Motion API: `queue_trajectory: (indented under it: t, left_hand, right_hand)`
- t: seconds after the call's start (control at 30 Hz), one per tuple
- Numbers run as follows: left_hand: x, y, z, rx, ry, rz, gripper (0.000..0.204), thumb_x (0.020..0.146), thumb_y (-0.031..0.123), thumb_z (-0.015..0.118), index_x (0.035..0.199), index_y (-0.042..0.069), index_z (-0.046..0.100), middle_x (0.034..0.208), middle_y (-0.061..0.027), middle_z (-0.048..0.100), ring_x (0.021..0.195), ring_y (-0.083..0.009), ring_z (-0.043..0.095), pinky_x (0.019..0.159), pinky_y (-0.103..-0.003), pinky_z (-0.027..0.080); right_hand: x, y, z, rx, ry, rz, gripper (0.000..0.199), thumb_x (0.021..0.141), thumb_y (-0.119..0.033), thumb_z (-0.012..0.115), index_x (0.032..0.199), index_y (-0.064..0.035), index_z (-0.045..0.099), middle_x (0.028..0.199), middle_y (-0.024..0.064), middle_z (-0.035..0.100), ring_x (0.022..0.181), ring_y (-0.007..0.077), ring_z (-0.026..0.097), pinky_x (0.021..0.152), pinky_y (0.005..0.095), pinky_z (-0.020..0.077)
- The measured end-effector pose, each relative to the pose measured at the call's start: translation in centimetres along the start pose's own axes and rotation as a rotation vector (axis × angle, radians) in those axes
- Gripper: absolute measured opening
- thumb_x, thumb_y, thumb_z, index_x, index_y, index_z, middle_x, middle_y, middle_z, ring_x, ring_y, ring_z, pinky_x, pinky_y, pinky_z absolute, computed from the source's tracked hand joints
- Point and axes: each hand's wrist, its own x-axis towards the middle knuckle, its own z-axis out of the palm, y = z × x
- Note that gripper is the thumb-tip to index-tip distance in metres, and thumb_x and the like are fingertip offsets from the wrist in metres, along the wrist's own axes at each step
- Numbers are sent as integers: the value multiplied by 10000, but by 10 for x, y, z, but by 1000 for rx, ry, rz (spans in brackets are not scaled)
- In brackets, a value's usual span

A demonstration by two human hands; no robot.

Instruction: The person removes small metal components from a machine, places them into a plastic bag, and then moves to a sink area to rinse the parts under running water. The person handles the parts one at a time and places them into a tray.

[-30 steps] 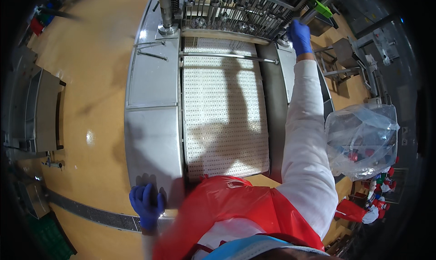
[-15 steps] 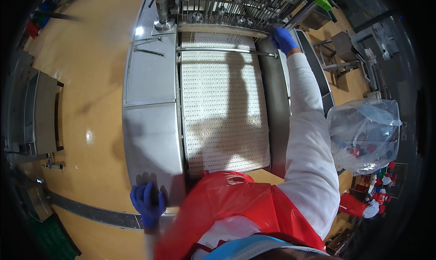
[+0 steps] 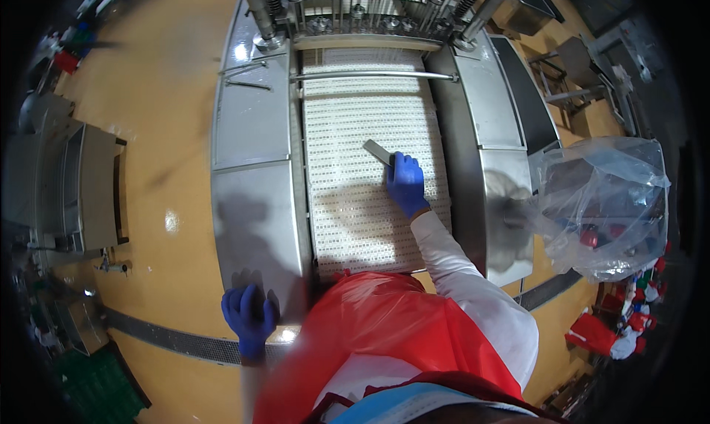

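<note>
Scraper on the belt

Right hand (image 3: 405, 183) grips a scraper (image 3: 378, 152) flat on the belt (image 3: 347, 224); left hand (image 3: 249, 314) rests open on the frame (image 3: 255, 224). A tilted blade could snag the mesh.

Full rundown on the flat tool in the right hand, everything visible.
The scraper-like tool is a flat, thin, grey rectangular blade, metallic-looking. It lies low on the white perforated conveyor belt, angled up-left from the blue-gloved right hand, which grips its near end and hides any handle. Whether its edge touches the belt cannot be told.
</note>
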Motion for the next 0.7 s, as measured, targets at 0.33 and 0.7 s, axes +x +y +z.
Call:
queue_trajectory:
  t: [0.33, 0.7]
  left_hand:
    - [-5, 3, -5, -25, 35, -18, 393, 811, 226, 752, 1149, 54, 648, 1017, -135, 624, 943, -371, 584, 863, -488, 483]
    - [-45, -24, -28, -397, 314, -215, 333, 824, -6, 710, 1152, 13, 656, 1076, -157, 652, 1009, -371, 615, 944, -452, 500]
  right_hand:
    - [-9, -4, -1, 165, 97, 53, 184, 860, -156, 722, 999, -61, 647, 910, 157, 626, 869, 361, 610, 764, 507, 493]
    - [-17, -21, 5, -99, -63, 149, 305, 870, -307, 720, 1085, -92, 701, 1063, 147, 671, 995, 352, 634, 851, 531, 502]
